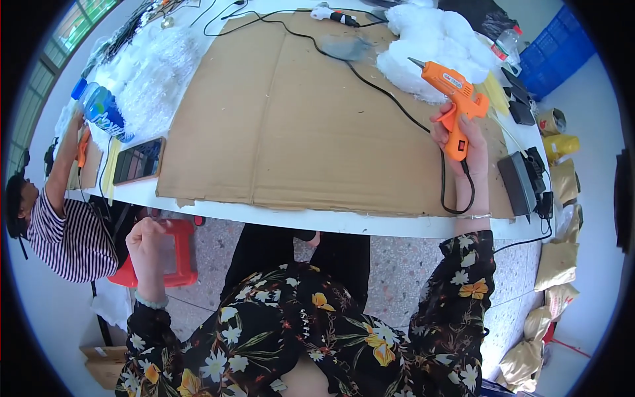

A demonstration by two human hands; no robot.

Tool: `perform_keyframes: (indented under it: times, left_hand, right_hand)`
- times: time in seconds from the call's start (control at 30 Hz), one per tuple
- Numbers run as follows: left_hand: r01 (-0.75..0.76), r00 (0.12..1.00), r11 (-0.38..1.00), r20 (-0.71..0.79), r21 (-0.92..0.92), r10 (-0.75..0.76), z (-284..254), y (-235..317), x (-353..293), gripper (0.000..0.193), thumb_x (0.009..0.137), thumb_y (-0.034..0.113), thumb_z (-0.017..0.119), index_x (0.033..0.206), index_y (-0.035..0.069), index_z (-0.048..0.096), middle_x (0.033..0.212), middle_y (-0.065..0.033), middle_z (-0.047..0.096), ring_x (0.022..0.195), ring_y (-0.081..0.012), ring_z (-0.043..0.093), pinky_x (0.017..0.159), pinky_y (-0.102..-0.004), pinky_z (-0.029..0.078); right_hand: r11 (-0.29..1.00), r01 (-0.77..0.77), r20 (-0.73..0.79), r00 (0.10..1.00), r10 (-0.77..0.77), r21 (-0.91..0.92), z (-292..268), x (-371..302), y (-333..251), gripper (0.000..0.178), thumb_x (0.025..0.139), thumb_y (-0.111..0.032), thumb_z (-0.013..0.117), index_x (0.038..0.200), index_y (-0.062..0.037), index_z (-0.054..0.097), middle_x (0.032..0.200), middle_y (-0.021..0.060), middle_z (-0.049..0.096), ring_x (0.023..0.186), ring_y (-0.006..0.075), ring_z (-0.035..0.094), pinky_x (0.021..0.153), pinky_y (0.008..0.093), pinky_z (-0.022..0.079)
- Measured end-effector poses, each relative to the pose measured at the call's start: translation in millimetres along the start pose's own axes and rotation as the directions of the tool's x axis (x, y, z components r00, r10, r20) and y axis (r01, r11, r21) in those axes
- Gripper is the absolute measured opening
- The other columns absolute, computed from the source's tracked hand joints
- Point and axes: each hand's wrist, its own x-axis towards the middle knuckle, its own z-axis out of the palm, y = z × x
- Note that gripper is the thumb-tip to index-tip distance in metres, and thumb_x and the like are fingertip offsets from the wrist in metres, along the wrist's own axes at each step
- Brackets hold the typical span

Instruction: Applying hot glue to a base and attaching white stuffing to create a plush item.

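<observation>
An orange hot glue gun [456, 96] is gripped by its handle in my right hand [477, 142], raised over the right part of the table. Its metal nozzle points up and to the left. From the base of the handle its black cord loops down past my wrist. My left hand [147, 246] is closed in a fist just off the table's front edge, above a red stool, and nothing shows in it. Beneath the glue gun lies a large flat sheet of brown cardboard [317, 132]. White fluffy stuffing [433, 43] is heaped behind the glue gun.
A phone [139, 161] and a blue-labelled bottle [99, 109] lie at the left, near shiny white tinsel [152, 73]. A co-worker in a striped shirt [73, 238] reaches in there. A black power adapter [517, 182] sits at the right edge. A cord [377, 83] crosses the cardboard.
</observation>
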Motion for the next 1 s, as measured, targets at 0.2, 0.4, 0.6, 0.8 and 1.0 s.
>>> perform_keyframes:
  times: [0.2, 0.4, 0.6, 0.8, 1.0]
  left_hand:
    - [0.024, 1.000, 0.983, 0.000, 0.183, -0.024, -16, -29, -9, 0.016, 0.090, 0.011, 0.054, 0.081, 0.000, 0.061, 0.061, 0.0031, 0.047, 0.053, -0.0051, 0.039, 0.050, -0.0204, 0.033]
    - [0.288, 0.954, 0.931, -0.152, 0.222, -0.259, -23, -36, -26, 0.016, 0.089, 0.014, 0.057, 0.090, -0.001, 0.064, 0.061, 0.0014, 0.056, 0.050, -0.0046, 0.048, 0.045, -0.0206, 0.035]
    - [0.297, 0.938, 0.954, -0.177, -0.027, -0.297, -16, -35, -6, 0.028, 0.095, 0.021, 0.050, 0.074, 0.003, 0.053, 0.051, 0.0025, 0.042, 0.042, -0.0069, 0.039, 0.041, -0.0231, 0.032]
    - [0.369, 0.907, 0.929, -0.206, -0.030, -0.367, -36, -54, -22, 0.031, 0.094, 0.034, 0.051, 0.086, 0.005, 0.057, 0.070, -0.0014, 0.056, 0.057, -0.0085, 0.052, 0.051, -0.0226, 0.041]
    - [0.157, 0.770, 0.103, -0.057, 0.982, -0.636, -144, -190, -148, 0.012, 0.072, 0.008, 0.057, 0.080, 0.007, 0.065, 0.086, -0.0165, 0.065, 0.086, -0.0346, 0.063, 0.073, -0.0448, 0.050]
  right_hand:
    - [1.000, -0.017, 0.071, 0.997, 0.017, -0.008, -2, 2, 1, 0.040, 0.086, -0.030, 0.057, 0.112, 0.0003, 0.050, 0.094, 0.0135, 0.061, 0.063, 0.0102, 0.046, 0.057, 0.0239, 0.034]
    - [0.998, -0.049, 0.069, 0.997, 0.047, 0.030, -25, 6, 22, 0.041, 0.089, -0.028, 0.056, 0.117, 0.0015, 0.049, 0.102, 0.0135, 0.058, 0.071, 0.0137, 0.048, 0.064, 0.0259, 0.038]
    - [0.998, -0.059, 0.014, 0.998, 0.059, 0.027, -60, 14, 7, 0.047, 0.084, -0.034, 0.062, 0.116, -0.0028, 0.049, 0.091, 0.0034, 0.050, 0.063, 0.0080, 0.041, 0.060, 0.0223, 0.030]
    - [0.993, -0.074, 0.201, 0.978, 0.053, 0.096, -81, 24, 18, 0.043, 0.088, -0.028, 0.058, 0.120, -0.0007, 0.046, 0.106, 0.0088, 0.052, 0.064, 0.0093, 0.042, 0.064, 0.0243, 0.032]
    - [0.997, -0.047, 0.133, 0.990, 0.038, 0.069, -66, 15, 20, 0.042, 0.090, -0.027, 0.056, 0.121, -0.0012, 0.045, 0.104, 0.0087, 0.051, 0.066, 0.0092, 0.041, 0.063, 0.0240, 0.032]
